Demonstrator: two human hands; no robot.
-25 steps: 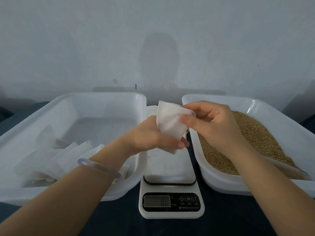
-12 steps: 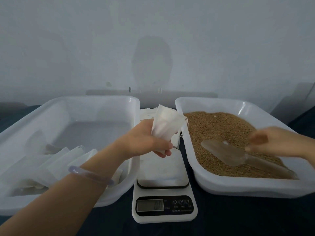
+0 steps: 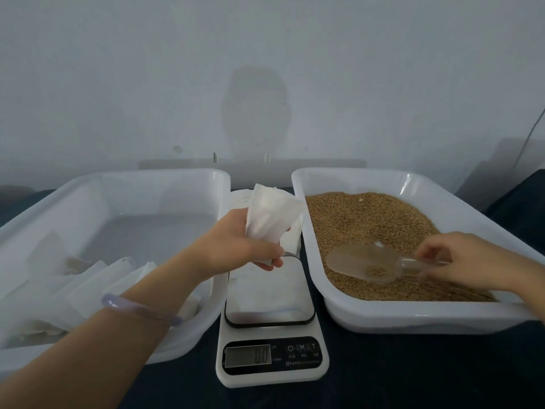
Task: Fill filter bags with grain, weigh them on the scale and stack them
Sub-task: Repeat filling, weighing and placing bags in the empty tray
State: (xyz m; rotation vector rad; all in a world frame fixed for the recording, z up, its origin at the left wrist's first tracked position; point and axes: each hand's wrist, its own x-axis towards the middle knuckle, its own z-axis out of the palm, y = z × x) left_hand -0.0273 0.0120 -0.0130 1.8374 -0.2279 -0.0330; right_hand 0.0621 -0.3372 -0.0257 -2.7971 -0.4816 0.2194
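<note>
My left hand (image 3: 244, 250) grips a white filter bag (image 3: 272, 219) upright, its mouth up, above the back of the white kitchen scale (image 3: 271, 329). The scale's plate carries nothing and its display reads zero. To the right, a white tray (image 3: 413, 315) holds brown grain (image 3: 368, 219). My right hand (image 3: 463, 261) holds the handle of a clear plastic scoop (image 3: 362, 265) lying on the grain, with a little grain in its bowl.
A second white tray (image 3: 203, 335) on the left holds several flat white filter bags (image 3: 73, 287) at its near end. More white bags lie behind the scale. A pale wall stands close behind the trays. The tabletop is dark.
My right hand let go of the bag's mouth, moved right into the grain tray and took the scoop's handle. My left hand kept the bag over the scale.
</note>
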